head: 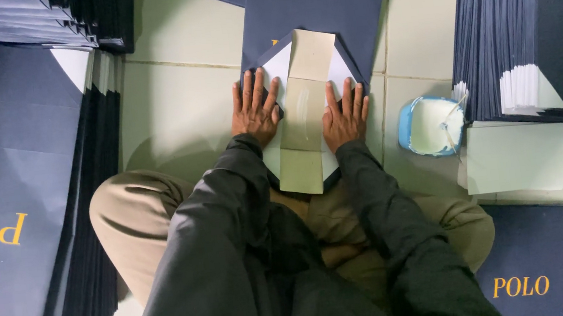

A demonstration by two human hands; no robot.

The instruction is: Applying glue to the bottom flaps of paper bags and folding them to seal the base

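Note:
A dark navy paper bag [320, 5] lies flat on the tiled floor in front of me, its bottom end opened into white flaps. A beige cardboard strip [305, 113] runs down the middle of the opened bottom, with a smear of white glue on it. My left hand [255, 108] presses flat on the left flap, fingers spread. My right hand [345, 117] presses flat on the right flap in the same way. Neither hand holds anything.
A blue tub of white glue [432, 127] with a brush sits right of the bag. Beige cardboard sheets [518, 156] lie beside it. Tall stacks of navy bags stand at left [8, 175] and upper right [528, 24]. My crossed legs fill the foreground.

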